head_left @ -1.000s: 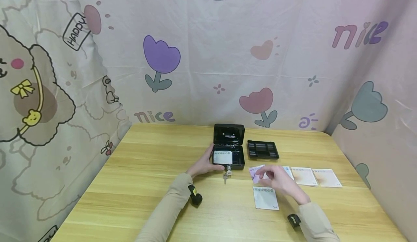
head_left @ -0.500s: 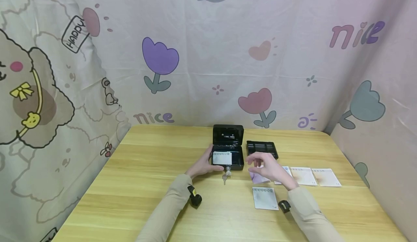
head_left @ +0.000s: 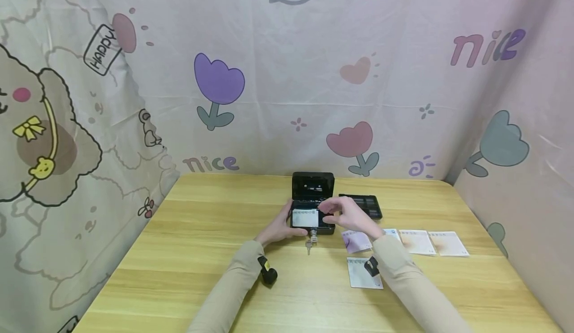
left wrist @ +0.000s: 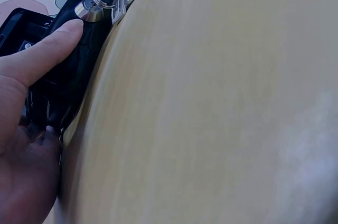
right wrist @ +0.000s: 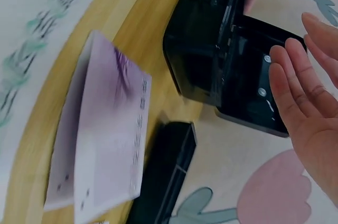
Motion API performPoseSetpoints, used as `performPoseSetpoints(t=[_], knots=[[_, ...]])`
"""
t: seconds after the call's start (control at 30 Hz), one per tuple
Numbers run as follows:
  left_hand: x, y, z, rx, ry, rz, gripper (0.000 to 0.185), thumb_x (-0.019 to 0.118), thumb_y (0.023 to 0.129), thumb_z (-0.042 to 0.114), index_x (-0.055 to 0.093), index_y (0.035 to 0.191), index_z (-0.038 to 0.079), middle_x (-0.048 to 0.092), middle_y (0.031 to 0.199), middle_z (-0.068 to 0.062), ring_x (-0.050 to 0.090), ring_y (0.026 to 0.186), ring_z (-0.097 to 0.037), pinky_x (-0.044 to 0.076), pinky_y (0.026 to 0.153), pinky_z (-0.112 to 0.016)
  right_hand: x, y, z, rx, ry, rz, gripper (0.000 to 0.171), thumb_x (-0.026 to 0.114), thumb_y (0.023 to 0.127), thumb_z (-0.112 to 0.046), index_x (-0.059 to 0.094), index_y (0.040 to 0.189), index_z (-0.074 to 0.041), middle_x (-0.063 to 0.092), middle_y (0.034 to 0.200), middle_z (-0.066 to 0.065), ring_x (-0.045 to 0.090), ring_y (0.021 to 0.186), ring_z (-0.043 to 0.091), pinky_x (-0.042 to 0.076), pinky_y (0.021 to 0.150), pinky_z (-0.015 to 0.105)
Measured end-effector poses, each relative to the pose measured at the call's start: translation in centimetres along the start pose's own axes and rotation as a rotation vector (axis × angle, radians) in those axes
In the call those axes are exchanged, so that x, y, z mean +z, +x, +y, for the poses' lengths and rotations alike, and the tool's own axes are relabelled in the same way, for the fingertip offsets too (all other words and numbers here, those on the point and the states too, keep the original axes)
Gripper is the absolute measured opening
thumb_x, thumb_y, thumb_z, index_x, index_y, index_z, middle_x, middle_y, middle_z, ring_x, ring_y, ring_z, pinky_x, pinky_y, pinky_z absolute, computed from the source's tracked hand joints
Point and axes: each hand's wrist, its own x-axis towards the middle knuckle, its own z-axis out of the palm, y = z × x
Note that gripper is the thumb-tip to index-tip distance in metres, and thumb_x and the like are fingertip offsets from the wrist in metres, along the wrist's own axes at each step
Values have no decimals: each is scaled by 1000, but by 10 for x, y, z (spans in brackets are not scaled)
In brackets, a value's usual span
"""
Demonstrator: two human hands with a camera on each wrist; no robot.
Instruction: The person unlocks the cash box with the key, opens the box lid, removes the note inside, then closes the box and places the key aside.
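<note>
Cash box: the black cash box (head_left: 313,212) stands open near the middle of the wooden table (head_left: 197,253), lid upright at its back edge, a pale note (head_left: 305,218) lying inside.
Your left hand: your left hand (head_left: 280,226) holds the box's left front corner, thumb along the front wall, fingers curled round the side.
Your right hand: your right hand (head_left: 347,213) hovers over the right half of the box, fingers straight and spread, holding nothing.
Keys: a bunch of keys (head_left: 311,239) hangs from the lock on the box's front wall.
Tray: a black insert tray (head_left: 365,205) lies just right of the box, behind your right hand.
Notes: a purple note (head_left: 356,242) lies right of the box's front; three more pale notes (head_left: 417,242) run in a row to its right, and another note (head_left: 362,272) lies nearer you.
</note>
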Motion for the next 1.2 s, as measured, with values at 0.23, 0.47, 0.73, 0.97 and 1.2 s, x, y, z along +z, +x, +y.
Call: performPoseSetpoints(t=[0.23, 0.47, 0.73, 0.97, 1.2], knots=[[1, 0, -3, 12, -18, -9, 117, 86, 80, 29, 5, 164, 16, 9, 171, -15, 12, 158, -36, 14, 127, -60, 14, 23, 7, 61, 86, -48, 38, 72, 90, -5, 64, 126, 6, 68, 126, 24, 67, 114, 38, 56, 99, 49], [1, 1, -6, 9, -9, -12, 117, 86, 80, 31, 5, 164, 16, 9, 171, -15, 13, 157, -35, 15, 127, -59, 26, 40, 17, 44, 102, -75, 37, 71, 91, -5, 65, 125, 7, 69, 125, 24, 68, 114, 37, 58, 97, 48], [1, 3, -6, 41, -24, -18, 114, 86, 81, 27, 8, 163, 16, 14, 170, -15, 16, 157, -34, 18, 127, -58, 37, 51, 25, 97, 129, -76, 39, 72, 90, -5, 65, 127, 4, 68, 128, 22, 66, 118, 36, 56, 100, 48], [0, 3, -5, 58, -46, -25, 113, 86, 80, 25, 9, 163, 13, 15, 170, -17, 17, 156, -35, 18, 127, -57, 44, 55, 31, 121, 106, -45, 38, 73, 89, -4, 67, 125, 3, 69, 127, 20, 66, 118, 35, 55, 102, 49], [-1, 5, -5, 102, -57, -20, 108, 86, 80, 22, 16, 161, 16, 23, 168, -15, 23, 154, -34, 19, 126, -58, 44, 56, 31, 142, 110, -66, 37, 74, 88, -5, 68, 124, -1, 69, 129, 19, 64, 122, 35, 52, 105, 52]])
